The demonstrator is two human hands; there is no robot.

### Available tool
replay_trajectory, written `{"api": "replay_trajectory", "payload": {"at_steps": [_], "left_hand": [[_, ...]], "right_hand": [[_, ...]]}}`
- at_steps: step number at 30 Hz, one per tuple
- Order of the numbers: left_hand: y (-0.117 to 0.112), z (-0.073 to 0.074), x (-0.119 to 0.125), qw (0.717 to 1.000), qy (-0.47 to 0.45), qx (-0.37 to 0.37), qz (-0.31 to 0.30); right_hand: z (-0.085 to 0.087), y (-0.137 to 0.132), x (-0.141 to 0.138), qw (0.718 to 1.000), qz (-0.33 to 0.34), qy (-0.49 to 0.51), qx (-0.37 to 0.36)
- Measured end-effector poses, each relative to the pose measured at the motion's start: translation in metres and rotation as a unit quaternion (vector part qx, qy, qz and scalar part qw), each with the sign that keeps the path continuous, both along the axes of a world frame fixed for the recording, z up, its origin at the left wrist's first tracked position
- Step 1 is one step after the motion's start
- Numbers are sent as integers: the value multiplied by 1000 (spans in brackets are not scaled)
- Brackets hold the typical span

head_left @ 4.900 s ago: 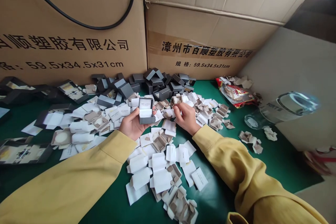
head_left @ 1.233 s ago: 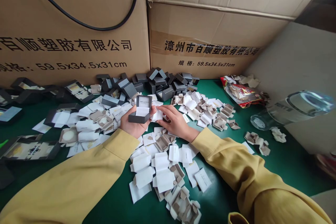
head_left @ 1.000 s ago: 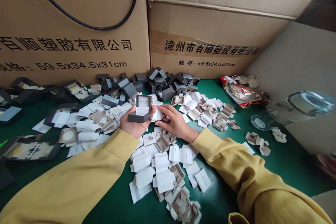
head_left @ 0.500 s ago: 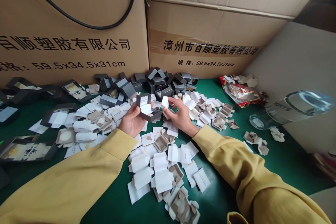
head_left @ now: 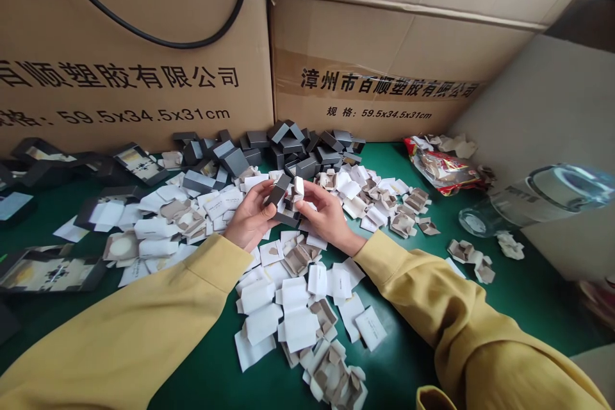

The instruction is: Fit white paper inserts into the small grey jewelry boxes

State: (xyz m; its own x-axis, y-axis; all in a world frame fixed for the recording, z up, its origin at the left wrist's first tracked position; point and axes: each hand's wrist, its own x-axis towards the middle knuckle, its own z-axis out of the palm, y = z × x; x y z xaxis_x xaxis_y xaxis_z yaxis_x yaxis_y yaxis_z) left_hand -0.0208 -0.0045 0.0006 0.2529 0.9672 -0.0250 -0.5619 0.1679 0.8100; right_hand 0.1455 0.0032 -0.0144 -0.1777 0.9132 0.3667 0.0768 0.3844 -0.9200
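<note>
"Dark grey box (head_left: 288,218), lifted off the green table (head_left: 401,314): which hand has it?"

"The left hand (head_left: 252,210), with thumb and fingers pinching it at the slanted lid (head_left: 278,189). It sits between both hands, above the loose card pieces (head_left: 298,327)."

"And the right hand (head_left: 329,210)?"

"Its thumb and fingertips pinch a small white insert (head_left: 298,187). That stands on end, long axis nearly upright, just right of the lid and over the box's lower part."

"Inside the box, or only near it?"

"Cannot be told; the fingers cover too much. The right hand is nearer the insert, the left nearer the lid, which leans up and to the right."

"Anything behind?"

"More dark boxes (head_left: 233,161), heaped before the brown cartons (head_left: 394,35)."
</note>
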Motion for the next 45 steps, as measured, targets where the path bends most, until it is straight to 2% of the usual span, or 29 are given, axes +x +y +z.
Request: {"api": "replay_trajectory", "payload": {"at_steps": [7, 15, 21, 25, 39, 45], "left_hand": [[1, -2, 0, 1000, 3, 2, 7], [1, -3, 1, 999, 2, -1, 38], [4, -5, 0, 999, -1, -6, 36], [4, -5, -1, 999, -3, -9, 38], [5, -7, -3, 1000, 3, -19, 22], [6, -9, -4, 1000, 1, -25, 16]], "right_hand": [[2, -1, 2, 993, 2, -104, 63], [9, -2, 3, 970, -19, -212, 119], [5, -1, 3, 966, -15, -232, 115], [3, 0, 4, 973, -23, -205, 104], [7, 2, 6, 934, 0, -283, 219], [9, 1, 6, 937, 15, -270, 221]]}}
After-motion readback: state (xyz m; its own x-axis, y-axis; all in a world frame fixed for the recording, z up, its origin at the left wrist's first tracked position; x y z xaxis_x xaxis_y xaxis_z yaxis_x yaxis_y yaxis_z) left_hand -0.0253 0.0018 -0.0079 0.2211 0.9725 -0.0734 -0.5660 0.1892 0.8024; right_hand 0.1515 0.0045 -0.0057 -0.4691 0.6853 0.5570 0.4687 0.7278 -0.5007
